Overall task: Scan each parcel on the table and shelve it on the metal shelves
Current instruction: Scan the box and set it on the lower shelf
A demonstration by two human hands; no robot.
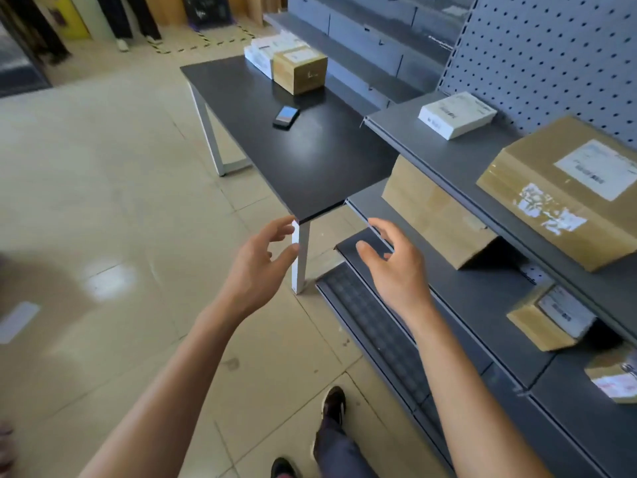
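Note:
A black table (310,160) carries a brown cardboard parcel (300,69) and white flat parcels (267,51) at its far end. A dark phone-like scanner (286,117) lies in the table's middle. My left hand (262,260) and my right hand (393,260) hover empty in front of the table's near corner, fingers relaxed and spread. On the grey metal shelves (458,160) to the right sit a white parcel (456,113), a large brown box (565,188), another brown box (434,215) one level below, and small parcels (548,319) lower down.
Grey pegboard (551,56) backs the shelves. Tiled floor (103,201) spreads to the left. My foot (332,405) stands close to the lowest shelf. Another person's legs (131,19) stand far back by hazard tape on the floor.

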